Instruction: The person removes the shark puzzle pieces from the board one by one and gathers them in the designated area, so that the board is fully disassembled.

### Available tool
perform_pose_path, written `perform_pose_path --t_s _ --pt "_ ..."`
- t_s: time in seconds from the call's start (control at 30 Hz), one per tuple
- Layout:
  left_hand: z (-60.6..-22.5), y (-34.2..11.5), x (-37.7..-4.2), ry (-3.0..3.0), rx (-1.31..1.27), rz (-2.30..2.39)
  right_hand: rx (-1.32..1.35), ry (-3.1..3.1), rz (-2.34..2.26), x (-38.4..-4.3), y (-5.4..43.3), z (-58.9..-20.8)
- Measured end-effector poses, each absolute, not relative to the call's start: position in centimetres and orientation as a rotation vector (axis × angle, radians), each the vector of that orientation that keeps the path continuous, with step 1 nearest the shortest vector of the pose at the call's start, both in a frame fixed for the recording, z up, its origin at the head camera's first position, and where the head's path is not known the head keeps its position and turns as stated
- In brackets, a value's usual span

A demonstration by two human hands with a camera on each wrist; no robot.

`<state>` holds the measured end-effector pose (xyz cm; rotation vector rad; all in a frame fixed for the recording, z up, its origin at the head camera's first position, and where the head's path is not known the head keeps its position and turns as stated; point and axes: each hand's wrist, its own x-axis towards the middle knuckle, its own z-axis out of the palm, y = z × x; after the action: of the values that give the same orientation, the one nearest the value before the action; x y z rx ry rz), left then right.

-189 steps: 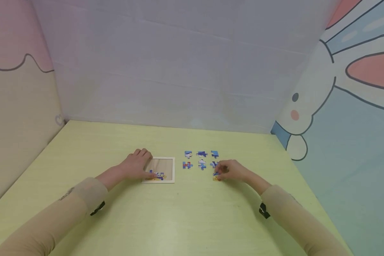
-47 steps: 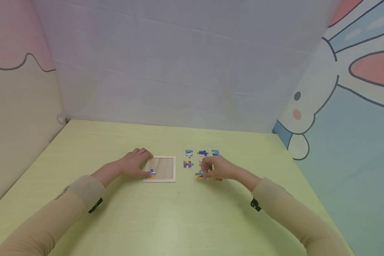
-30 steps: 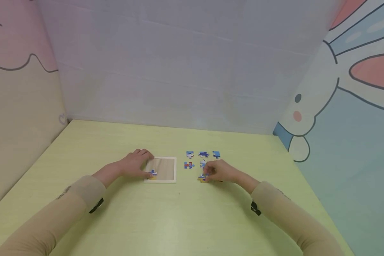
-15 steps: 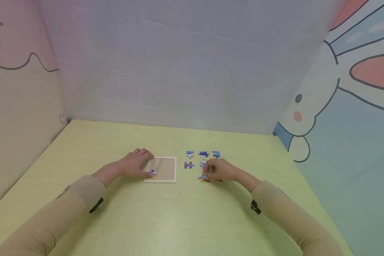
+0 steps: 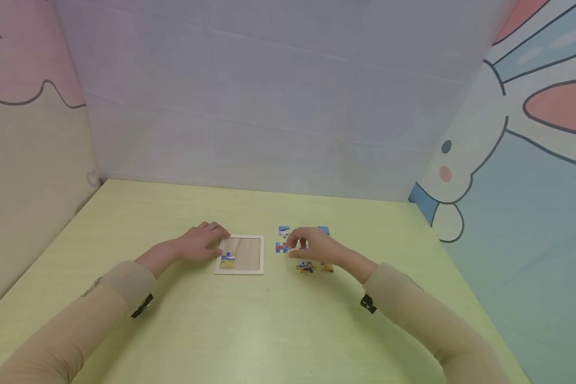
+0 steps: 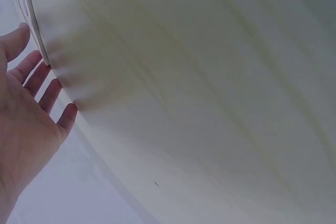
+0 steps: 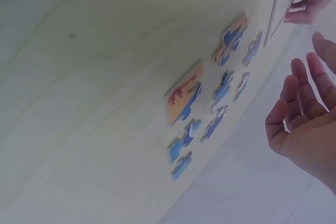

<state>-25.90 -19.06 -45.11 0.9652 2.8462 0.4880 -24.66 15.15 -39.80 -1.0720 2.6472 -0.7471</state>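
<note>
My left hand [image 5: 201, 242] rests at the left side of a shallow wooden puzzle frame [image 5: 261, 256]. Its fingers are loosely spread, with the thumb near the left rim. One jigsaw piece [image 5: 228, 260], blue above and yellow below, sits in the frame's near left corner. Over the loose pieces hovers my right hand [image 5: 317, 246], fingers bent and thumb apart. The right wrist view shows nothing between those fingers. Below it lie a yellow-and-blue piece [image 5: 305, 266] and a yellow piece [image 5: 327, 267]. A red-and-blue piece [image 5: 282, 247] is beside the fingertips; others are partly hidden behind the hand.
At the far side of the group are a blue-and-white piece [image 5: 284, 231] and a blue piece [image 5: 324, 230]. Everything lies on a pale yellow table [image 5: 269, 330]. A grey wall [image 5: 269, 106] stands behind it, with cartoon-printed walls at both sides.
My right hand has let go of the yellow-and-blue piece and moved up and left. My left thumb has lifted off the framed piece. Earlier, the frame held more pieces along its near edge.
</note>
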Motion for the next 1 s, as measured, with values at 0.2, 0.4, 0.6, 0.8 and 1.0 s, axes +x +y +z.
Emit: perform_pose_path --t_s 0.2,0.4,0.6,0.8,1.0 --pt "-45.1 -19.4 -26.0 2.824 1.037 0.536 -1.104 2.634 -0.783 -24.9 12.5 -40.1" --pt "-45.2 -19.7 -26.1 2.821 1.103 0.481 -1.102 2.612 -0.766 -25.2 9.4 -41.0" --pt "-44.9 -19.8 -26.1 2.783 1.033 0.473 -0.99 2.616 -0.739 -25.3 6.6 -42.2" --pt "-44.8 -20.0 -26.1 2.771 1.027 0.484 -1.024 2.656 -0.67 -25.7 4.4 -43.7" --pt "-45.0 -20.1 -26.2 2.764 1.018 0.502 -1.089 2.658 -0.587 -26.1 3.0 -44.4"
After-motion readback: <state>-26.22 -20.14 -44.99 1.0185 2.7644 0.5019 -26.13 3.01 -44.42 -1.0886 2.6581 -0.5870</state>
